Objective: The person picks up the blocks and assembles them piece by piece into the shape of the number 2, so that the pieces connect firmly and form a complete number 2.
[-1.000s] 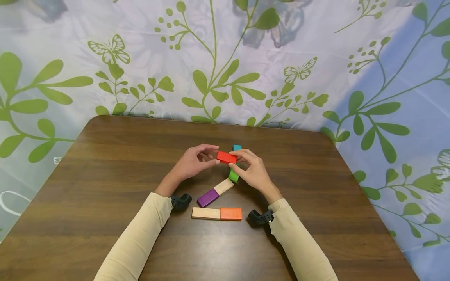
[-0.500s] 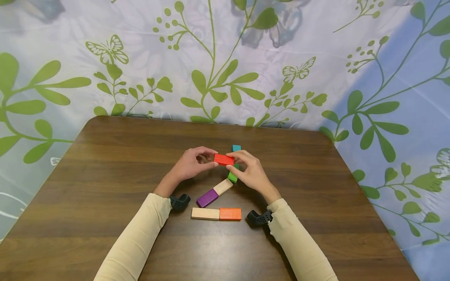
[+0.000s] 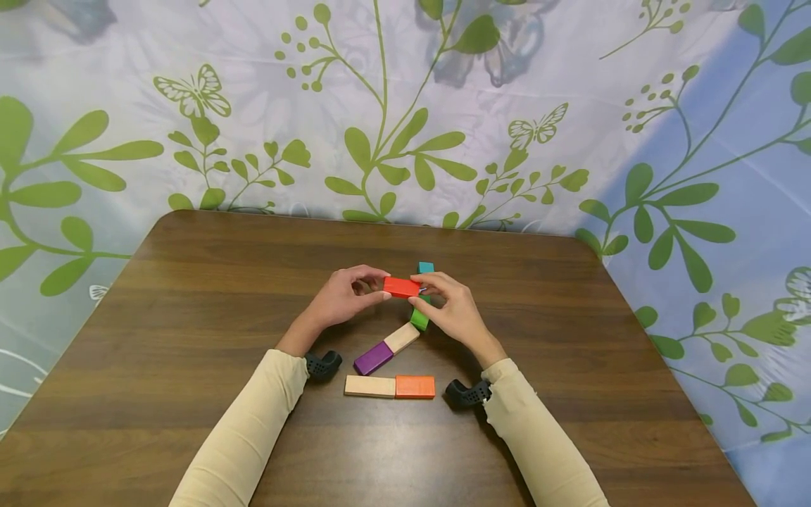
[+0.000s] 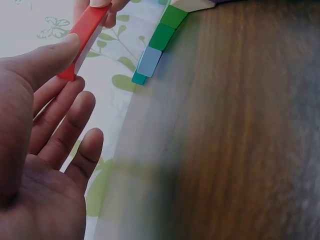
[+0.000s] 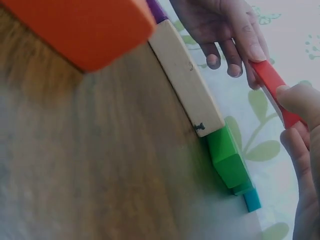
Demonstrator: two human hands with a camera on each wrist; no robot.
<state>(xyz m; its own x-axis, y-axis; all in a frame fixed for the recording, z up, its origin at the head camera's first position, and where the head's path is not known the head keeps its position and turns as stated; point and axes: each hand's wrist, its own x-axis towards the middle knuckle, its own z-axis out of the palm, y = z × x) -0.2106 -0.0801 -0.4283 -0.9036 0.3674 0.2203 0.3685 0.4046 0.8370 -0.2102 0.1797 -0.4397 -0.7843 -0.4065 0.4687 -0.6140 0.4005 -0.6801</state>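
Note:
A red block (image 3: 401, 286) is held up off the table between both hands. The left hand (image 3: 342, 299) pinches its left end between thumb and fingers, the other fingers loosely bent in the left wrist view. At the opposite end the right hand (image 3: 456, 310) pinches it the same way. Below and behind it lies a bent line of blocks: purple (image 3: 374, 358), plain wood (image 3: 402, 338), green (image 3: 420, 318) and teal (image 3: 426, 267). The left wrist view also shows a darker green block (image 4: 161, 36) and a light blue-grey surface (image 4: 150, 61) there; the right hand partly covers this stretch in the head view.
Nearer the body, a plain wooden block (image 3: 370, 386) and an orange block (image 3: 415, 386) lie end to end. Brown wood-grain table (image 3: 190, 296) surrounds the blocks. A leaf-printed cloth (image 3: 253, 105) hangs behind the far edge. Black bands (image 3: 467, 393) sit at both wrists.
The red block has shifted slightly left and turned a little more level, both hands still pinching it. The blocks on the table have stayed in place.

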